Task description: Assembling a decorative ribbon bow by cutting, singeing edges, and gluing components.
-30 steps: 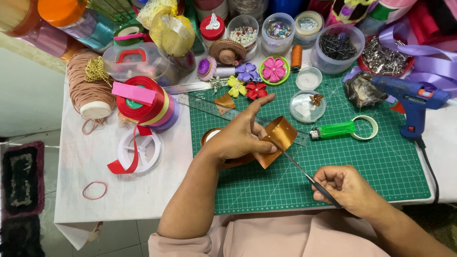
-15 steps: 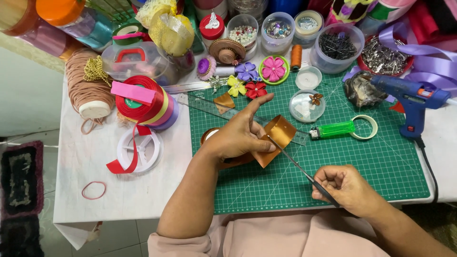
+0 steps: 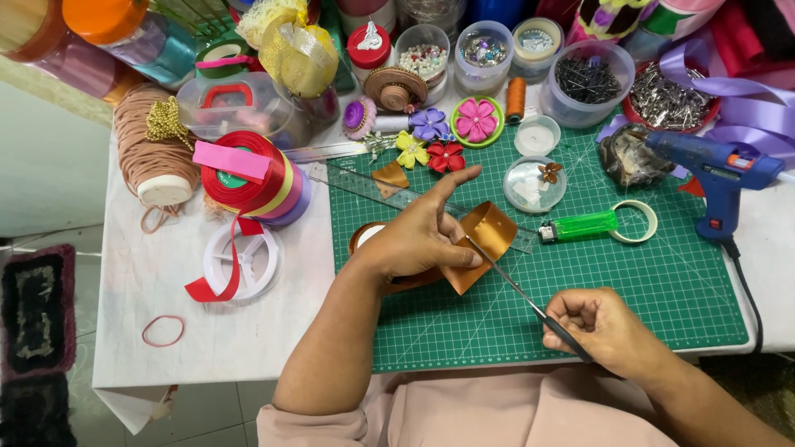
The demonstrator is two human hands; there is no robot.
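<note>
My left hand [image 3: 418, 234] pinches a strip of brown satin ribbon [image 3: 487, 236] that comes off a brown spool [image 3: 364, 236] half hidden under the palm, over a green cutting mat [image 3: 662, 281]. My right hand [image 3: 598, 324] grips the black handles of thin scissors [image 3: 517, 288], whose blades point up-left and touch the ribbon's edge near my left thumb. A clear ruler [image 3: 389, 194] lies on the mat just beyond the left hand.
A green lighter [image 3: 580, 225], a tape ring [image 3: 636, 220], a blue glue gun [image 3: 716, 170], small ribbon flowers [image 3: 447, 156], round tubs of beads and pins [image 3: 586, 87], stacked ribbon spools [image 3: 248, 178], an empty white spool [image 3: 240, 263] and a red rubber band [image 3: 163, 330] surround the mat.
</note>
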